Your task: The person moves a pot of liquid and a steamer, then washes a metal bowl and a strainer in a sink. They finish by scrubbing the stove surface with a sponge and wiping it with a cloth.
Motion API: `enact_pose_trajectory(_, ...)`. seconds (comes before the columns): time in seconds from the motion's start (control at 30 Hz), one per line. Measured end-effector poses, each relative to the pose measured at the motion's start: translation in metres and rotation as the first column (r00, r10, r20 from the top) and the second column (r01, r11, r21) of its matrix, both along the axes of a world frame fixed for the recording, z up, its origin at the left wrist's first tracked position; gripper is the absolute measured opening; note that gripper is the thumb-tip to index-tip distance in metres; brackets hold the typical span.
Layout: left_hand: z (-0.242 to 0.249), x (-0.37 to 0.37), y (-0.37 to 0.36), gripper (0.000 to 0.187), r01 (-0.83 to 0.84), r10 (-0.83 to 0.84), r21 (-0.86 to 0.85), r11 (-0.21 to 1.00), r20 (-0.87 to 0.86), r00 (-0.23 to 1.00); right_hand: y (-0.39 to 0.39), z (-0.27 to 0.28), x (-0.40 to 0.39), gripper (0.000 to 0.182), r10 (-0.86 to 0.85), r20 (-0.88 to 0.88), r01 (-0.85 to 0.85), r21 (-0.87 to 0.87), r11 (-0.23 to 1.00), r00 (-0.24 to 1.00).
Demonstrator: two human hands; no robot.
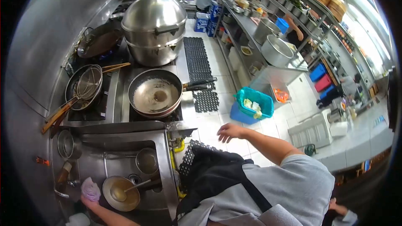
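My left hand is closed on a crumpled lilac cloth at the near left of a steel sink. Just right of it, a pan lies in the sink with a ladle resting inside. Higher up in the sink sits a small saucepan. A tap stands beside the left wall. My right hand hangs over the floor, fingers loosely apart and holding nothing. The blue bin nearest to it is some way off.
Stacked frying pans and a big domed steamer stand on the stove. A wok with a wire strainer is at left. The bin has a green liner. Shelves hold pots; other people are farther back.
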State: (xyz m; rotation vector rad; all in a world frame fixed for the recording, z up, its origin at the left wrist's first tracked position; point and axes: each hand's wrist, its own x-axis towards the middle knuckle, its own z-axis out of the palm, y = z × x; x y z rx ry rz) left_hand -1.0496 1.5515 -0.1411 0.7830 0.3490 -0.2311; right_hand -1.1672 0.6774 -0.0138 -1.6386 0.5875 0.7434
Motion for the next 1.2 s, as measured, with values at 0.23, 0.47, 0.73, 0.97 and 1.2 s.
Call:
enact_pose_trajectory(0.23,0.013,0.027,0.018,0.054,-0.164,0.189,-0.176,0.971,0.135,0.973,-0.069,-0.055,-0.109,0.032,-0.580,-0.125,0.558,-0.177,0.811,0.805)
enact_pose_trajectory(0.47,-0.003,0.022,0.031,0.052,-0.576,0.611,-0.215,0.788,0.172,0.772,-0.090,-0.061,-0.132,0.041,-0.492,-0.174,0.407,-0.369,0.835,0.853)
enact_pose_trajectory(0.73,0.057,0.015,-0.009,0.049,-0.544,0.460,0.129,0.829,0.395,0.795,-0.117,-0.085,-0.132,0.040,-0.444,-0.144,0.378,-0.335,0.863,0.885)
enact_pose_trajectory(0.97,0.178,0.049,-0.132,0.048,-0.456,0.142,0.479,0.750,0.557,0.819,-0.169,-0.159,-0.164,0.040,-0.431,-0.273,0.344,-0.315,0.885,0.860)
enact_pose_trajectory(1.2,0.269,0.034,-0.392,0.046,-0.479,-0.111,0.695,0.536,0.621,0.776,-0.302,-0.239,-0.174,0.039,-0.166,-0.403,0.066,-0.249,0.966,0.900)
